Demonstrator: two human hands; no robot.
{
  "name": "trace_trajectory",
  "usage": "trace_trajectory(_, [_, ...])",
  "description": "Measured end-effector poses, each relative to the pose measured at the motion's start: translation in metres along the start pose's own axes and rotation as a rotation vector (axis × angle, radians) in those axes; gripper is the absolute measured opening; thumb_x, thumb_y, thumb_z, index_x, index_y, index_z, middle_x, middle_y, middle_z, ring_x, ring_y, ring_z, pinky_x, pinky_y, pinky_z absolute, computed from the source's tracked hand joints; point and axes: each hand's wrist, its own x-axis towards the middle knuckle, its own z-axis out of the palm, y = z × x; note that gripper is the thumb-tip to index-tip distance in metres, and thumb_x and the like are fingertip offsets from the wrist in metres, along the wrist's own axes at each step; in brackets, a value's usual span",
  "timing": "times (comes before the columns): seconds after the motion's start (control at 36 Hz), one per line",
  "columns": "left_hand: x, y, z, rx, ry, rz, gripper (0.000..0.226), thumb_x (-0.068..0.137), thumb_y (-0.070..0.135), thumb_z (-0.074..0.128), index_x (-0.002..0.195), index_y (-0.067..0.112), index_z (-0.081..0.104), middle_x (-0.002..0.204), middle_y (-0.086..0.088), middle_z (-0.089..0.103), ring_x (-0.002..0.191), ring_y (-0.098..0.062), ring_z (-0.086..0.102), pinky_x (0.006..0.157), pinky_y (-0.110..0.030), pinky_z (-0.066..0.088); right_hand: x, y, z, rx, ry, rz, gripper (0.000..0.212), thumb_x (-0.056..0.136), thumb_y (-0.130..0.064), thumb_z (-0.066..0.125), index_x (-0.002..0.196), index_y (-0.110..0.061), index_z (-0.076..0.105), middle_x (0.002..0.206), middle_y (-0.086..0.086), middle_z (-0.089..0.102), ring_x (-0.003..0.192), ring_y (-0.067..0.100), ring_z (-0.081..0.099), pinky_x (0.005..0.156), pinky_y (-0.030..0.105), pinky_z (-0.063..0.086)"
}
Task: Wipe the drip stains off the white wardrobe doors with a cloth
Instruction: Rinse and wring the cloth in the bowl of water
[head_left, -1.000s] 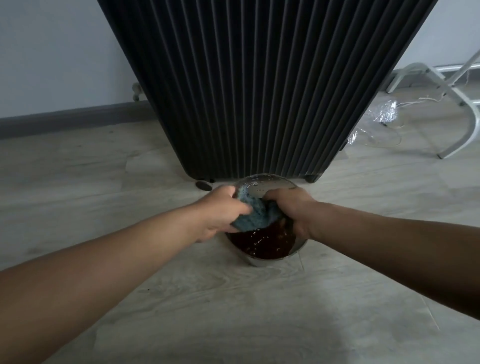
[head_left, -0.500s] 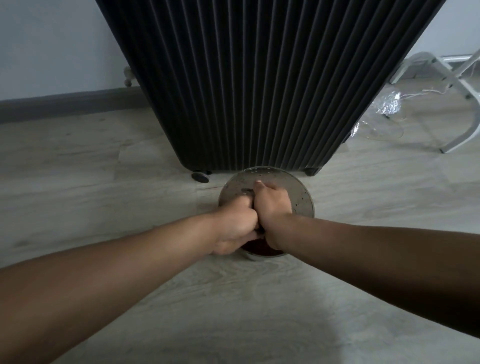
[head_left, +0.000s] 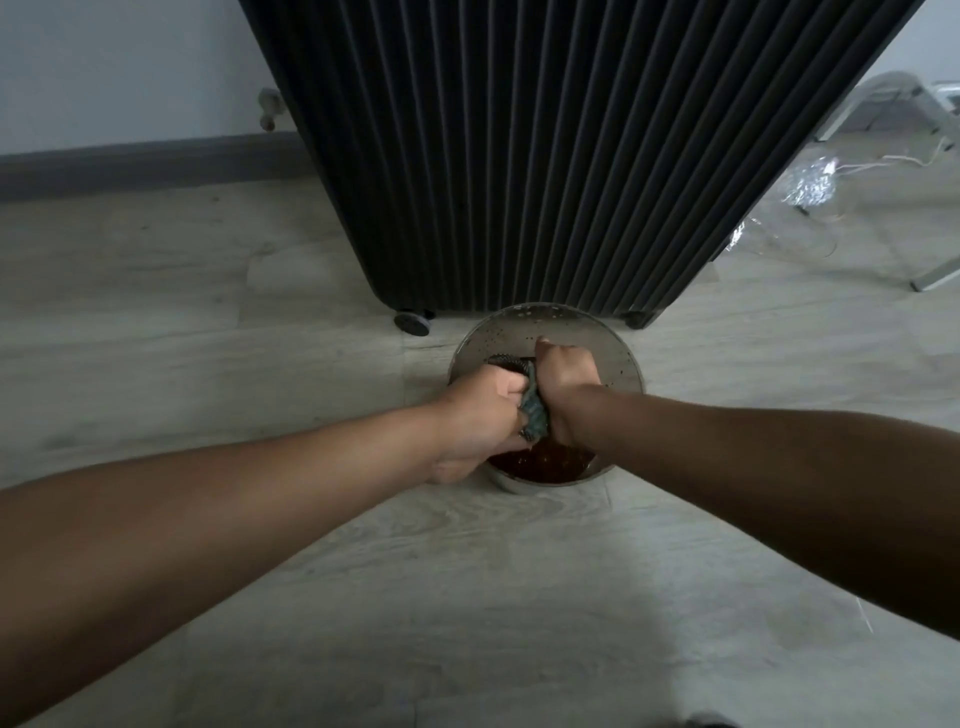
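Head view: a wet blue-grey cloth (head_left: 535, 415) is being gripped upright between left hand (head_left: 483, 410) and right hand (head_left: 566, 389), both clenched round it, over a round metal bowl (head_left: 623, 364).

Left hand (head_left: 485, 410) and right hand (head_left: 563, 387) both grip wet cloth (head_left: 535, 413) above metal bowl (head_left: 621, 358) of dark liquid on floor (head_left: 467, 597).

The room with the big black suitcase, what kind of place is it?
Probably a room in someone's home. A big black suitcase stands on a wood-look floor, a skirting board runs along the wall, and a cloth is wrung over a bowl.
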Motion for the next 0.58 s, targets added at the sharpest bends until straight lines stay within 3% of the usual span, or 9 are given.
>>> trace_trajectory(0.06, [0.002, 0.002, -0.005, 0.077, 0.034, 0.037, 0.034, 0.1, -0.016, 0.043, 0.118, 0.002, 0.065, 0.121, -0.015, 0.072, 0.117, -0.023, 0.068, 0.1, -0.035, 0.057, 0.001, -0.006, 0.002, 0.047, -0.022, 0.03, 0.038, 0.106, -0.035, 0.044, 0.111, -0.003, 0.063, 0.103, 0.017, 0.069, 0.097, 0.031, 0.066, 0.093, 0.042, 0.055])
trace_trajectory(0.14, [0.009, 0.006, -0.016, 0.445, 0.15, 0.188, 0.019, 0.1, -0.003, 0.055, 0.106, 0.002, 0.073, 0.103, -0.01, 0.076, 0.103, -0.02, 0.071, 0.093, -0.038, 0.059, 0.005, -0.013, -0.002, 0.195, -0.104, 0.094, 0.038, 0.104, -0.038, 0.049, 0.113, -0.005, 0.066, 0.108, 0.019, 0.072, 0.096, 0.034, 0.07, 0.095, 0.048, 0.057])
trace_trajectory(0.22, [0.008, 0.009, -0.023, 0.797, 0.26, 0.332, 0.025, 0.097, 0.011, 0.067, 0.075, 0.022, 0.07, 0.077, 0.011, 0.061, 0.076, -0.003, 0.057, 0.07, -0.021, 0.041, -0.003, -0.014, -0.012, 0.309, -0.481, 0.249, 0.062, 0.096, -0.062, 0.051, 0.125, -0.009, 0.067, 0.12, 0.021, 0.071, 0.112, 0.042, 0.067, 0.098, 0.062, 0.05])
trace_trajectory(0.28, [0.007, 0.007, -0.023, 0.893, 0.31, 0.4, 0.016, 0.096, 0.015, 0.069, 0.081, 0.018, 0.074, 0.085, 0.011, 0.048, 0.08, -0.006, 0.049, 0.07, -0.02, 0.033, -0.01, -0.011, -0.019, 0.267, -0.723, 0.27, 0.067, 0.093, -0.066, 0.053, 0.13, -0.011, 0.066, 0.126, 0.023, 0.067, 0.117, 0.046, 0.064, 0.095, 0.067, 0.049])
trace_trajectory(0.33, [0.011, 0.004, -0.023, 0.941, 0.308, 0.463, 0.012, 0.096, 0.019, 0.069, 0.095, 0.012, 0.078, 0.099, 0.004, 0.043, 0.097, -0.013, 0.05, 0.08, -0.026, 0.039, -0.015, -0.009, -0.026, 0.264, -0.798, 0.236, 0.054, 0.099, -0.052, 0.054, 0.131, -0.01, 0.064, 0.124, 0.022, 0.069, 0.111, 0.041, 0.068, 0.092, 0.061, 0.055])
trace_trajectory(0.42, [0.011, 0.005, -0.023, 0.971, 0.244, 0.493, 0.023, 0.099, 0.036, 0.065, 0.107, 0.02, 0.079, 0.105, 0.002, 0.046, 0.101, -0.013, 0.05, 0.086, -0.032, 0.045, -0.015, -0.009, -0.042, 0.311, -0.806, 0.211, 0.033, 0.103, -0.03, 0.054, 0.121, -0.005, 0.066, 0.112, 0.018, 0.073, 0.101, 0.029, 0.073, 0.086, 0.044, 0.062])
trace_trajectory(0.5, [0.008, 0.01, -0.027, 0.885, 0.174, 0.567, 0.023, 0.099, 0.036, 0.064, 0.107, 0.021, 0.08, 0.103, 0.005, 0.053, 0.099, -0.008, 0.053, 0.085, -0.026, 0.045, -0.015, -0.017, -0.057, 0.288, -0.779, 0.186, 0.021, 0.1, -0.023, 0.058, 0.108, -0.007, 0.068, 0.093, 0.013, 0.073, 0.077, 0.018, 0.073, 0.06, 0.026, 0.062])
trace_trajectory(0.58, [0.008, 0.011, -0.033, 0.749, 0.223, 0.645, 0.014, 0.093, 0.021, 0.069, 0.098, 0.017, 0.081, 0.098, 0.007, 0.063, 0.094, -0.006, 0.06, 0.083, -0.019, 0.046, -0.011, -0.023, -0.062, 0.226, -0.707, 0.174, 0.017, 0.102, -0.021, 0.055, 0.109, -0.007, 0.063, 0.083, 0.011, 0.07, 0.061, 0.015, 0.07, 0.038, 0.015, 0.048])
